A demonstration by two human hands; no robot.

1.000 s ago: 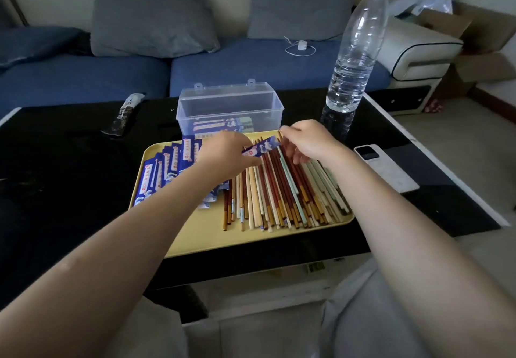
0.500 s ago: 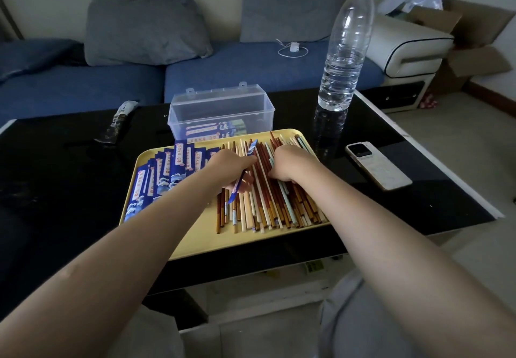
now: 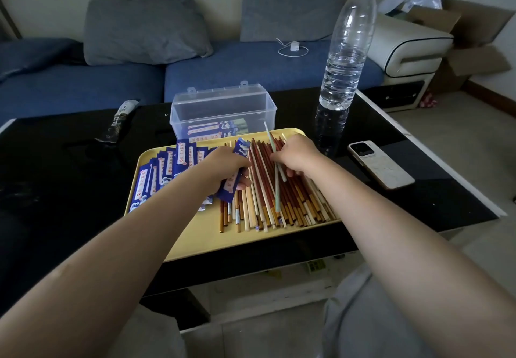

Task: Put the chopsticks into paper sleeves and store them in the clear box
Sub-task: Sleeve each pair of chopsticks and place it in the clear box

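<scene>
A yellow tray [image 3: 195, 242] on the black table carries a row of blue paper sleeves [image 3: 164, 168] on its left and a heap of loose chopsticks [image 3: 282, 207] on its right. My left hand [image 3: 226, 168] grips one blue sleeve [image 3: 230, 190] over the middle of the tray. My right hand [image 3: 296, 156] pinches a pale green pair of chopsticks [image 3: 275, 162], lifted at a slant above the heap. Behind the tray stands the clear box [image 3: 223, 109], lid up, with filled sleeves lying inside.
A tall water bottle [image 3: 343, 50] stands at the tray's back right, a phone [image 3: 381, 163] lies to the right, and a dark wrapper [image 3: 118, 120] lies at the back left. A blue sofa with grey cushions runs behind the table.
My right hand went into the chopstick heap and has lifted out a pale green pair. My left hand still holds the blue sleeve, now lower and turned lengthwise over the tray.
</scene>
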